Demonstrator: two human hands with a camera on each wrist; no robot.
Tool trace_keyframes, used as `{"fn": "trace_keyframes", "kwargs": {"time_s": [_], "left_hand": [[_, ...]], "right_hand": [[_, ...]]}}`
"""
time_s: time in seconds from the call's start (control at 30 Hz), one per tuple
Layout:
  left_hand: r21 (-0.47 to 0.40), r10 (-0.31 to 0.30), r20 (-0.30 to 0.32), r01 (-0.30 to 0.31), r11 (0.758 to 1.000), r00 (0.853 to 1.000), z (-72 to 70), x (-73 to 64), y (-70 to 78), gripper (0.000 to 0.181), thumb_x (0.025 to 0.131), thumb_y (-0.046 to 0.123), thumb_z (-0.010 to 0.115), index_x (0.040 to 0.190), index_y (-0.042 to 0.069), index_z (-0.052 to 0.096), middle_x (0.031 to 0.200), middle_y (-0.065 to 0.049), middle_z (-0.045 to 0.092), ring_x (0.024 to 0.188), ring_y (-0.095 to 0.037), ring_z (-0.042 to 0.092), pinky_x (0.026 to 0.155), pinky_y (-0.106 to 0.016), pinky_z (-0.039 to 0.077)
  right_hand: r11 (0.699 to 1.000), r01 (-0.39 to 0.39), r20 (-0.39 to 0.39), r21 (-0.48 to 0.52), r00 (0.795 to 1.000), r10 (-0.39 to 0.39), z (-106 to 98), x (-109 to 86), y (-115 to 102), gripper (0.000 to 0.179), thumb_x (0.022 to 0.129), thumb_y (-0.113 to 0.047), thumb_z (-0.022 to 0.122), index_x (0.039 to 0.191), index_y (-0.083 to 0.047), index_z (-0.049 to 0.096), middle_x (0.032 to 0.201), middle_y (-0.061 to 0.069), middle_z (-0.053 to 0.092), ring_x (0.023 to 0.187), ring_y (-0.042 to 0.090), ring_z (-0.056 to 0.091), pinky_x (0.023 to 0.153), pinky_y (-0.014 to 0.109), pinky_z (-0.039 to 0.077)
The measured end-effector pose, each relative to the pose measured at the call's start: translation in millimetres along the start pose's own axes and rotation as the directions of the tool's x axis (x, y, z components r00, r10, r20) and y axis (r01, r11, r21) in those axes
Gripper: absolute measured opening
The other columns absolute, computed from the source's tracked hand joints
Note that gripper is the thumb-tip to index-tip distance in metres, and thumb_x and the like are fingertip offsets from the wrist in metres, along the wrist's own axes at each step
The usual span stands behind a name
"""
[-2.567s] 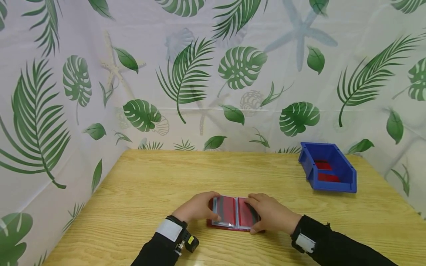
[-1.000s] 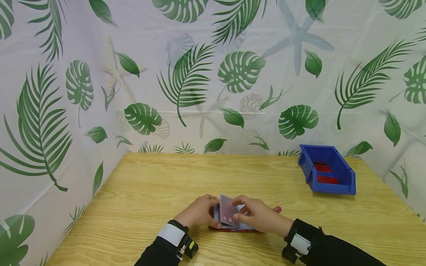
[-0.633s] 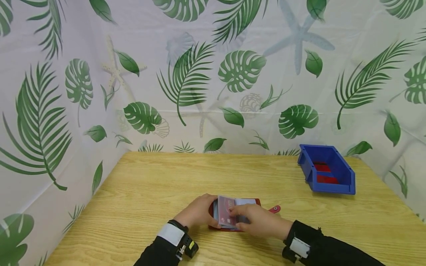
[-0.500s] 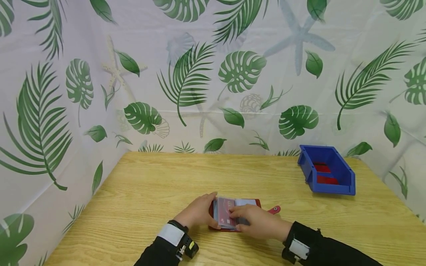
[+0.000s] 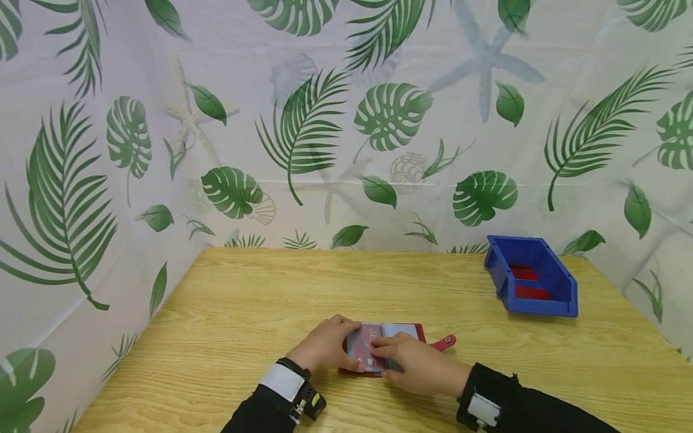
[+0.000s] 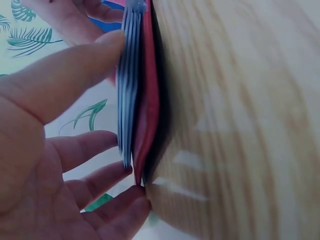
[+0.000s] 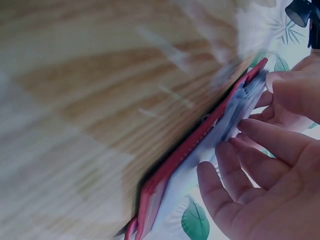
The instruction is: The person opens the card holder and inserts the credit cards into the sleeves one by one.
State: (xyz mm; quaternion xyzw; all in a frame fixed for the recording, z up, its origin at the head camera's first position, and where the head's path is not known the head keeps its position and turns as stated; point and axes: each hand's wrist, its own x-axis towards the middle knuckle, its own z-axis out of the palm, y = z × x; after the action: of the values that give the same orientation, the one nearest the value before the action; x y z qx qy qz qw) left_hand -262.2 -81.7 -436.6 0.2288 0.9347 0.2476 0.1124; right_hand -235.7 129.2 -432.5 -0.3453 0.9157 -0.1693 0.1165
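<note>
A red card holder (image 5: 419, 329) lies open on the wooden table, its snap strap (image 5: 445, 343) sticking out to the right. Clear sleeves (image 6: 128, 95) are stacked on its left half, with a pink card (image 5: 366, 346) showing in the top one. My left hand (image 5: 326, 344) grips the left side, thumb on the sleeve edges and fingers at the far edge of the red cover (image 6: 148, 120). My right hand (image 5: 421, 365) rests its fingertips on the top sleeve, fingers loosely bent. It hides part of the right half, where a pale sleeve (image 7: 185, 172) shows.
A blue bin (image 5: 543, 307) stands at the back right of the table (image 5: 303, 288), with red flat items (image 5: 532, 293) inside. A leaf-print cloth (image 5: 335, 150) hangs behind the table and along its sides.
The right hand has turned sleeves over from right to left. The raised page with the pink card now lies flat on the left half, and the left thumb has come onto the stack.
</note>
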Motion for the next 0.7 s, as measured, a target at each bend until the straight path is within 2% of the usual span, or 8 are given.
{"fn": "trace_keyframes", "kwargs": {"time_s": [0.23, 0.33, 0.4, 0.5, 0.57, 0.7], "left_hand": [[0.028, -0.019, -0.002, 0.019, 0.999, 1.000, 2.3, 2.5, 0.2, 0.076, 0.071, 0.036, 0.087, 0.135, 0.010, 0.057, 0.122, -0.007, 0.055, 0.108, -0.023, 0.053, 0.092, -0.037, 0.046], [0.017, -0.023, -0.001, 0.023, 1.000, 1.000, 3.6, 1.1, 0.7, 0.076, 0.071, 0.036, 0.088, 0.136, 0.010, 0.057, 0.122, -0.006, 0.055, 0.108, -0.023, 0.052, 0.093, -0.037, 0.045], [0.010, -0.025, -0.003, 0.025, 1.000, 1.000, 3.6, -0.2, 1.1, 0.076, 0.071, 0.035, 0.088, 0.136, 0.010, 0.057, 0.122, -0.006, 0.055, 0.109, -0.023, 0.052, 0.094, -0.038, 0.045], [0.009, -0.022, -0.007, 0.022, 1.000, 1.000, 2.3, -1.4, 1.5, 0.077, 0.071, 0.034, 0.088, 0.136, 0.009, 0.057, 0.123, -0.007, 0.054, 0.109, -0.023, 0.051, 0.095, -0.038, 0.044], [0.015, -0.011, -0.010, 0.011, 1.000, 1.000, 1.2, -2.1, 1.7, 0.077, 0.071, 0.034, 0.088, 0.136, 0.009, 0.056, 0.124, -0.007, 0.054, 0.109, -0.024, 0.051, 0.095, -0.037, 0.044], [0.038, 0.007, -0.013, -0.007, 0.999, 1.000, 0.0, -2.8, 1.2, 0.078, 0.071, 0.035, 0.087, 0.137, 0.009, 0.056, 0.125, -0.008, 0.054, 0.111, -0.025, 0.051, 0.096, -0.038, 0.044]], "right_hand": [[0.997, 0.003, -0.026, 0.081, 1.000, -0.001, -12, -6.5, 9, 0.042, 0.094, -0.019, 0.065, 0.131, 0.000, 0.059, 0.141, 0.017, 0.049, 0.129, 0.035, 0.046, 0.100, 0.051, 0.042], [0.996, 0.004, -0.080, 0.088, 0.997, 0.004, -23, -13.6, 18, 0.040, 0.094, -0.016, 0.064, 0.129, 0.002, 0.059, 0.139, 0.019, 0.050, 0.127, 0.037, 0.049, 0.098, 0.052, 0.043], [0.998, 0.011, -0.150, 0.069, 0.989, -0.001, -33, -20.3, 25, 0.039, 0.093, -0.015, 0.064, 0.128, 0.004, 0.059, 0.136, 0.020, 0.052, 0.122, 0.038, 0.052, 0.095, 0.052, 0.045], [0.998, -0.008, -0.267, 0.057, 0.963, 0.023, -49, -33.1, 41, 0.038, 0.093, -0.012, 0.064, 0.127, 0.004, 0.059, 0.132, 0.021, 0.056, 0.113, 0.037, 0.058, 0.089, 0.052, 0.049], [0.996, -0.057, -0.337, 0.066, 0.938, 0.076, -60, -43.8, 53, 0.037, 0.094, -0.012, 0.064, 0.127, 0.004, 0.059, 0.128, 0.021, 0.058, 0.109, 0.037, 0.060, 0.087, 0.052, 0.050], [0.978, -0.172, -0.419, 0.120, 0.884, 0.207, -74, -64.5, 82, 0.037, 0.095, -0.011, 0.062, 0.129, 0.004, 0.057, 0.124, 0.023, 0.060, 0.106, 0.039, 0.059, 0.084, 0.053, 0.050]]}}
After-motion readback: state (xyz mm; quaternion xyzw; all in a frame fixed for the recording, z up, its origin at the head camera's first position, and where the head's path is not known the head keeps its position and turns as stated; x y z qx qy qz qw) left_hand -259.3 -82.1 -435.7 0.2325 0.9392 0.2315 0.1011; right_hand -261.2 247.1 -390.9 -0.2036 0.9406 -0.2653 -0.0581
